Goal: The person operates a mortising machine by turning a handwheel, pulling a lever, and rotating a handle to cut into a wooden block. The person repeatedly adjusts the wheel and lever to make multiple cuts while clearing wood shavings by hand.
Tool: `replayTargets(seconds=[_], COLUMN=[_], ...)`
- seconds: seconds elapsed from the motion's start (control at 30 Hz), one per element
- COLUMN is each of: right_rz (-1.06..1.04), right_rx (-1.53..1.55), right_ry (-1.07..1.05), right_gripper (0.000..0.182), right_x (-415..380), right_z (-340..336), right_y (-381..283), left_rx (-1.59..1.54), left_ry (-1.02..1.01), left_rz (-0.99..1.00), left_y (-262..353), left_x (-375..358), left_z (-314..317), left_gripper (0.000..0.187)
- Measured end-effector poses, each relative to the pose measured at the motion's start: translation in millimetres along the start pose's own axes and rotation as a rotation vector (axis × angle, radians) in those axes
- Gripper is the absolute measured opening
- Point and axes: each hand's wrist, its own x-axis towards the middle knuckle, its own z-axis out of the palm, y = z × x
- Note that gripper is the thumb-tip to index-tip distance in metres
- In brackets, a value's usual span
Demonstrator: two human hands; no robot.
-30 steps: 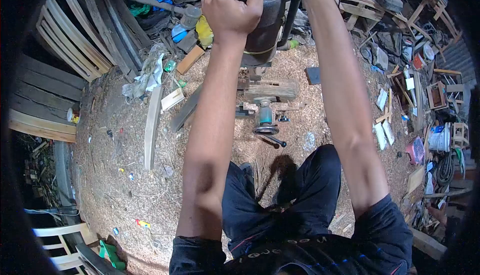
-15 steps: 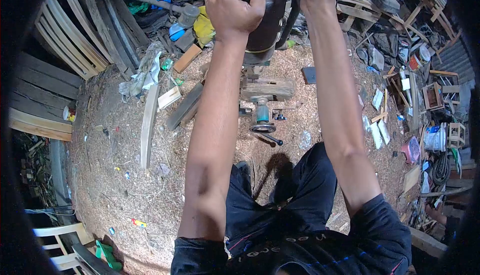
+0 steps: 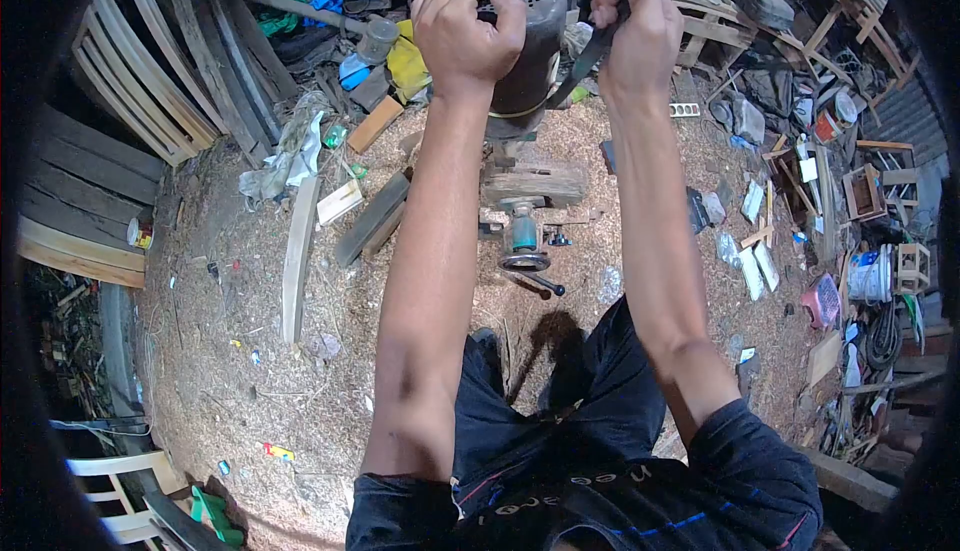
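My left hand (image 3: 468, 26) is curled over the near side of a dark cylindrical motor housing (image 3: 535, 56) with a perforated round end. Its fingers bend over the rim by the holes. To the right of the housing, my right hand (image 3: 640, 36) has its fingers bent around the upper part of a black strap, which looks like a belt (image 3: 590, 61). Part of that grip is hidden behind the hand. Below the housing are a weathered wooden block (image 3: 535, 184) and a green metal fitting (image 3: 523, 231) with a handwheel (image 3: 524, 262) and crank handle (image 3: 548, 283).
Wood shavings cover the floor (image 3: 240, 301). Loose boards (image 3: 300, 251) lie to the left, with curved planks (image 3: 140, 71) leaning behind. On the right are scrap wood, a pink basket (image 3: 822, 301) and a white bucket (image 3: 870, 276). A yellow cloth (image 3: 408, 63) lies beyond the left wrist.
My right hand has come down and slightly left, bringing its fingers into view with the strap. The left hand stays on the housing, and more of the perforated end shows.
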Motion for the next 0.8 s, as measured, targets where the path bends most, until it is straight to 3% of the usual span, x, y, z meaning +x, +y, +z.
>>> replayTargets(seconds=[0.1,0.13,0.4,0.8], right_rz=[-0.013,0.027,0.043,0.041], right_rx=[0.097,0.147,0.163,0.085], right_ry=[0.101,0.117,0.105,0.044], right_gripper=[0.041,0.033,0.024,0.021], right_x=[-12,-18,-59,-106], right_z=[17,19,12,-1], right_y=[-18,-25,-36,-45], left_rx=[-0.017,-0.016,-0.002,-0.01], left_ry=[-0.014,-0.012,-0.013,-0.01], left_rz=[-0.013,-0.011,0.02,0.025], left_y=[-1,-2,-4,-7], left_x=[-2,-1,-5,-14], left_z=[1,2,2,1], left_gripper=[0.017,0.017,0.016,0.014])
